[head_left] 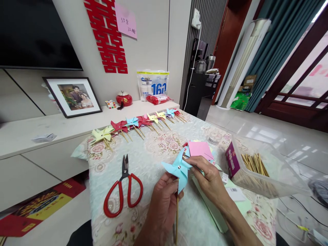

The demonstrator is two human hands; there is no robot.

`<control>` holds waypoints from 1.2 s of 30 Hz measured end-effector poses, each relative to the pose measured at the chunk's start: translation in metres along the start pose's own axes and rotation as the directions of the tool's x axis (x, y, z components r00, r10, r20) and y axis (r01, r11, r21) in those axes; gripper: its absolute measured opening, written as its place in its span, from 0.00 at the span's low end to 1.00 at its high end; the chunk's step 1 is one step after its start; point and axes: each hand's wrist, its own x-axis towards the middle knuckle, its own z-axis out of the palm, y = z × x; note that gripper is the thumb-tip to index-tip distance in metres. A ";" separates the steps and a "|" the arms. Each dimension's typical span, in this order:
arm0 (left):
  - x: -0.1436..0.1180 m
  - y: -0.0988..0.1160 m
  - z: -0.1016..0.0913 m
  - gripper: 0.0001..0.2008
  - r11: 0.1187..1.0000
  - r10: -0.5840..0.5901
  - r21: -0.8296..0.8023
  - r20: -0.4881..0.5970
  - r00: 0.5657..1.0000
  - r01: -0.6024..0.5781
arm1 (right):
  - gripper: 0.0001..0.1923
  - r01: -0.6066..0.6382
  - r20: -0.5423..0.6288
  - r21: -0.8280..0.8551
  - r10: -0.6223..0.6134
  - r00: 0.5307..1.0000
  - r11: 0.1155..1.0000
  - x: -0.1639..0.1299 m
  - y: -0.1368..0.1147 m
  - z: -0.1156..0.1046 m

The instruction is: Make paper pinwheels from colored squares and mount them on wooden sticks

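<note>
A light blue paper pinwheel [180, 168] with a small metal pin at its centre is held up over the front of the table. My left hand [166, 194] is closed around the pinwheel just below its centre, where its thin wooden stick [177, 215] runs down. My right hand [206, 171] is at the pinwheel's right side, fingers pinched at a blade; its fingertips are partly hidden. Beside my right hand lie a pink stack of paper squares [200, 150] and pale green paper sheets [212, 212]. Red-handled scissors [124, 186] rest to the left, blades pointing away.
Several finished pinwheels [132, 122] lie in a row along the table's far edge. A clear plastic box [276, 184] with wooden sticks [255, 164] stands at the right. Behind are a framed photo [74, 97], a red pot [124, 99] and a plastic bag [153, 85] on the cabinet.
</note>
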 end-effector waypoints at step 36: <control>-0.003 -0.006 -0.008 0.09 0.734 0.465 0.479 0.161 0.871 -0.481 | 0.12 -0.367 0.030 0.622 0.448 0.894 0.691 -0.005 -0.013 -0.004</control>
